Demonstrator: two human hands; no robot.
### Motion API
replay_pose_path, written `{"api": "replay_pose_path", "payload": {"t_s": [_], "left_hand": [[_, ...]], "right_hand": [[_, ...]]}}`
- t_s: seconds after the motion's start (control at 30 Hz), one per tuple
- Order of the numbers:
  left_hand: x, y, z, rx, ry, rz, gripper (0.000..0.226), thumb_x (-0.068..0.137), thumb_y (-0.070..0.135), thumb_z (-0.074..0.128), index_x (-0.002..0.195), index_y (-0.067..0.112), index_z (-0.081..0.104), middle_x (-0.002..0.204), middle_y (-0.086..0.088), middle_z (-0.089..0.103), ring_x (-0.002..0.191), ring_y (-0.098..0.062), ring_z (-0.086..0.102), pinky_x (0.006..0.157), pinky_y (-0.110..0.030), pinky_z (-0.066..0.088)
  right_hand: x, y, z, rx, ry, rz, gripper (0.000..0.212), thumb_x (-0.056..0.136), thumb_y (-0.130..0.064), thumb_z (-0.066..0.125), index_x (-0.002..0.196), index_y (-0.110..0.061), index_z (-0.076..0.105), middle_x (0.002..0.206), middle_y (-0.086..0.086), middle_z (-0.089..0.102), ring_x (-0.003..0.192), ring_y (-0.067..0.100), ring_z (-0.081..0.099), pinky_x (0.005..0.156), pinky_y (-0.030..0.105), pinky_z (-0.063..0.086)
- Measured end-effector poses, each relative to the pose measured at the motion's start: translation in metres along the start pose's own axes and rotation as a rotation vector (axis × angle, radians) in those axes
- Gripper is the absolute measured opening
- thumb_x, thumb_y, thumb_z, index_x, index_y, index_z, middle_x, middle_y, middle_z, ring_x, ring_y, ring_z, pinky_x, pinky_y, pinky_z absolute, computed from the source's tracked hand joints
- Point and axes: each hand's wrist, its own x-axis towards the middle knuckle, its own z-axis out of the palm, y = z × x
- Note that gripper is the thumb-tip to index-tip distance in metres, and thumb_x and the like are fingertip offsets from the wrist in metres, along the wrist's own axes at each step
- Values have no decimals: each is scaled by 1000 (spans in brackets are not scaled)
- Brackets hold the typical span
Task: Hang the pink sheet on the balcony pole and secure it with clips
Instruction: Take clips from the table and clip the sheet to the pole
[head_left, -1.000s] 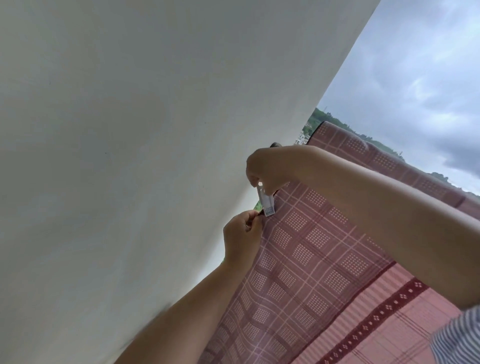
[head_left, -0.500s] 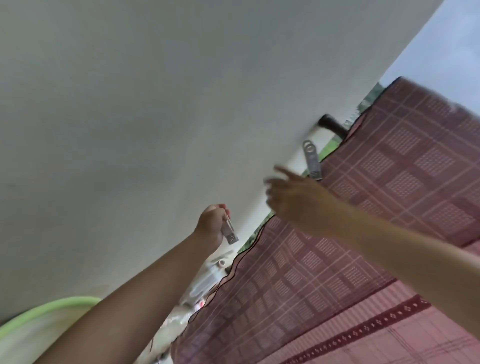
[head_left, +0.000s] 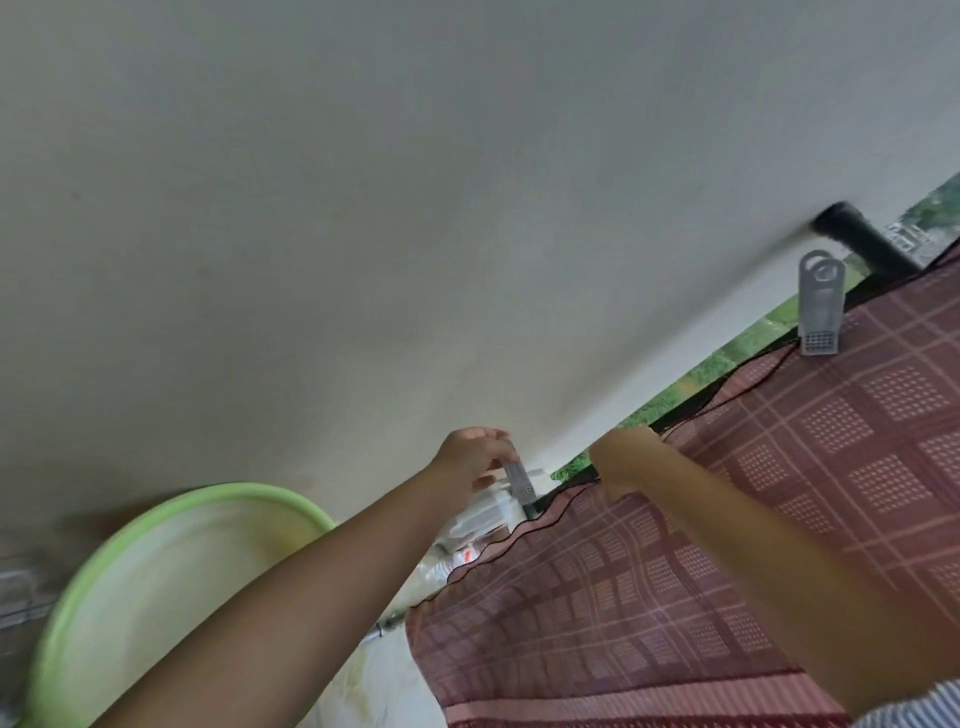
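The pink checked sheet (head_left: 779, 493) hangs over the black balcony pole (head_left: 862, 241) at the upper right. One grey clip (head_left: 820, 306) is fastened on the sheet's upper edge, close to the pole's end. My left hand (head_left: 465, 457) pinches a second grey clip (head_left: 519, 480) just left of the sheet's dark-trimmed side edge. My right hand (head_left: 626, 457) is lower down that same edge, its fingers curled on the fabric. The picture is blurred, so the exact hold is hard to make out.
A pale wall (head_left: 363, 208) fills the upper left, very close to both hands. A light green plastic basin (head_left: 171, 525) is at the lower left beneath my left forearm. White objects (head_left: 483, 514) lie below the hands. Trees and buildings show beyond the pole.
My right hand has let go of the fastened clip and dropped down to the sheet's side edge. My left hand has moved with the spare clip towards that edge. The view tilted downwards.
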Motion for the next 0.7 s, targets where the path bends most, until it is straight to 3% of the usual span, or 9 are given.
{"api": "replay_pose_path", "payload": {"t_s": [0.07,0.2,0.3,0.37,0.5,0.6,0.7], "left_hand": [[6,-5,-4,19,-14,-12,26,74,-12,55,71,14,56,72,-2,54,70,-14,52,70,-27,44],[14,-17,-7,81,-10,-3,25,67,-12,68,75,9,58,76,-5,56,78,-20,55,75,-28,51],[14,-26,-6,263,24,72,31,65,-5,74,93,2,62,77,-2,60,74,-15,56,58,-14,49],[15,-33,-6,305,8,138,32,67,-9,71,97,-1,62,71,2,59,63,-6,56,53,-8,46],[19,-46,-1,247,32,221,29,63,-13,74,66,13,60,54,13,62,42,10,57,47,-3,46],[27,-54,5,193,83,242,33,60,-9,78,60,19,60,52,17,61,42,11,57,51,-7,48],[33,-58,10,201,81,265,33,61,-10,76,61,19,60,54,14,60,43,11,57,51,-4,48]], "right_hand": [[5,-2,4,2,30,-10,17,83,-14,55,97,-6,55,64,-1,38,70,19,47,70,31,41],[17,-6,10,45,-5,-38,23,82,-8,54,104,0,55,95,10,58,78,23,53,72,30,48],[25,-8,15,91,5,-39,23,83,-2,49,105,0,54,110,12,59,77,22,52,72,29,48],[28,-9,15,109,22,-39,25,84,1,44,107,1,53,109,12,59,81,23,55,71,28,47],[26,-10,17,31,110,-66,22,83,2,43,101,-1,57,95,9,56,79,20,56,68,24,45],[22,-9,21,-59,279,-195,24,81,3,42,96,-3,60,104,5,60,98,19,53,85,29,45],[20,-6,25,-93,352,-268,25,80,3,41,93,-4,62,105,2,61,102,18,49,96,34,41]]}}
